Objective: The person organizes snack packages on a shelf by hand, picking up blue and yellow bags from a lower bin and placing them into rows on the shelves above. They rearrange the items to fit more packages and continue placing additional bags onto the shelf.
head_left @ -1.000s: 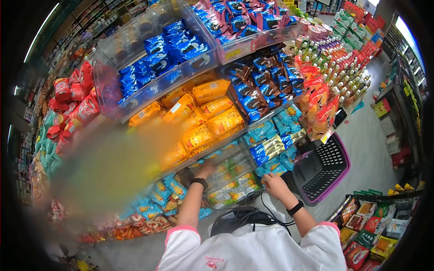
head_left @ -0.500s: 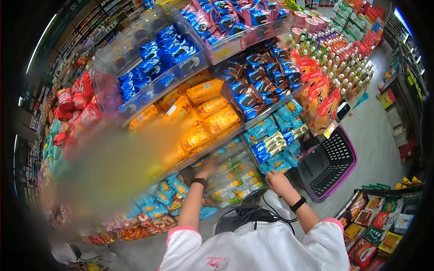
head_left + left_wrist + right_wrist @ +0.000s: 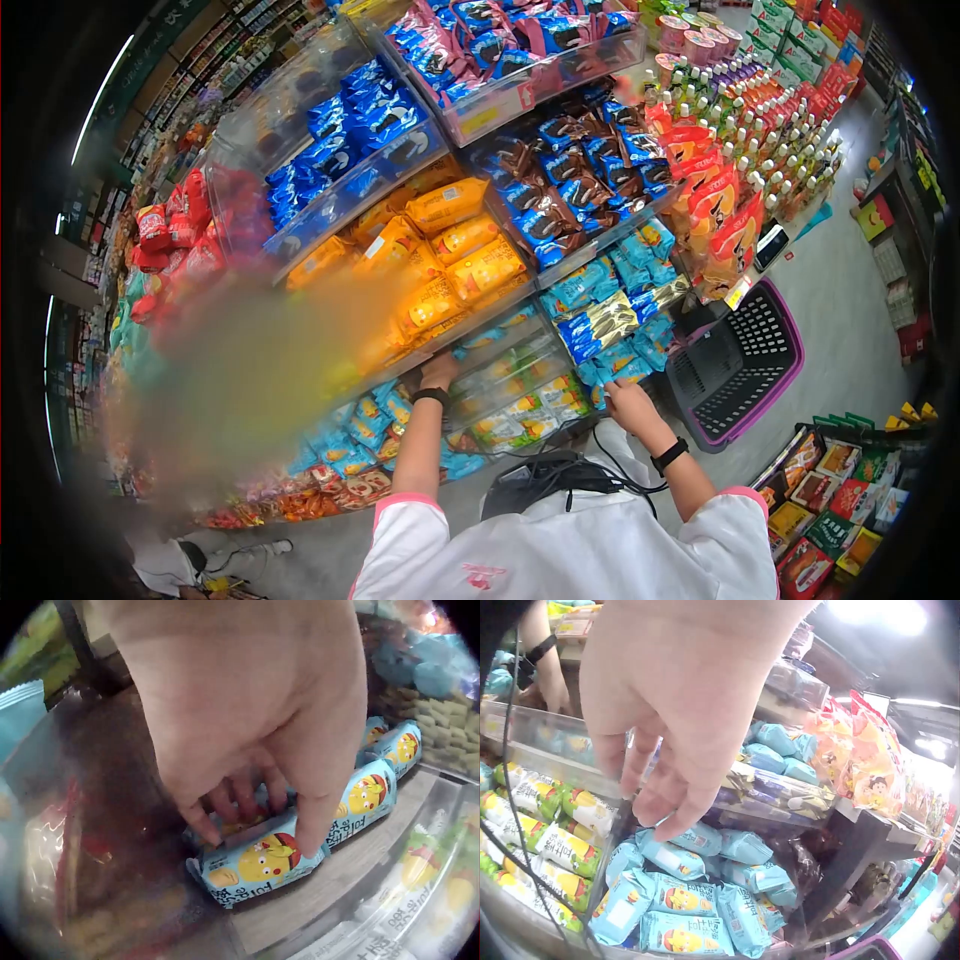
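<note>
In the left wrist view, my left hand reaches down over a blue packet with a yellow chick print, gripping it between thumb and fingers. More packets of that kind lie in a row behind it. My right hand is above a bin of light-blue packets, its fingertips pinching the end of one packet. The head view has the left hand under the edge of the orange-packet shelf, and the right hand at the front of the light-blue packets.
Green-and-white packets fill the clear bin between the hands. Orange packets and dark-blue packets are stacked above. A black basket with a purple rim stands right of the shelf; a blur covers the left side.
My left hand has shifted left along the lower shelf and now grips a packet. The right hand has stayed at the light-blue packets. The head view has turned slightly.
</note>
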### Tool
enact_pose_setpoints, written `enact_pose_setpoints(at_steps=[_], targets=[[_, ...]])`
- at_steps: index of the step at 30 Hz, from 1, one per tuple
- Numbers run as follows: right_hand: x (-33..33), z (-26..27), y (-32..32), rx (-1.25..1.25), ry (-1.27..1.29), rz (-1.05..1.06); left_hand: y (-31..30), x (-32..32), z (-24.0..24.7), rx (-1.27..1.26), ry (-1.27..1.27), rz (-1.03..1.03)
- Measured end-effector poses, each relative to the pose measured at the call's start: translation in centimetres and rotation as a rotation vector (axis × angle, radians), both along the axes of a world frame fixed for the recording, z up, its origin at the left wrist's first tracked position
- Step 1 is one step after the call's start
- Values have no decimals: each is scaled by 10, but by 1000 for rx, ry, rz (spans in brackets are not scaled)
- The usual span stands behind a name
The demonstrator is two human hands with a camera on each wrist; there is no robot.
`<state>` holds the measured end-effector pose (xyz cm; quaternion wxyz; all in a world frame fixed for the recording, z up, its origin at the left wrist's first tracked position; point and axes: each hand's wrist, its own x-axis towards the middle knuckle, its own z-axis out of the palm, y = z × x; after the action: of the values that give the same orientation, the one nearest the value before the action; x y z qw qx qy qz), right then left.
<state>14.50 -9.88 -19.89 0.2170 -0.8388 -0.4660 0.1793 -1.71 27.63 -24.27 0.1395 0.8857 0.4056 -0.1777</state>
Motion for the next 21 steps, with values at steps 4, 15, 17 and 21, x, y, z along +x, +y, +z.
enact_pose_setpoints(at_steps=[4,15,17,21], targets=[[1,4,-5,-21,27,-2,-24,17,36,19,-115,-13],[3,-12,-27,-41,13,-73,-43,67,20,9,-275,-225],[2,-10,-29,-56,26,-85,-44,73,28,53,-204,-269],[2,-10,-33,-100,34,-85,-35,61,-14,428,-220,-412]])
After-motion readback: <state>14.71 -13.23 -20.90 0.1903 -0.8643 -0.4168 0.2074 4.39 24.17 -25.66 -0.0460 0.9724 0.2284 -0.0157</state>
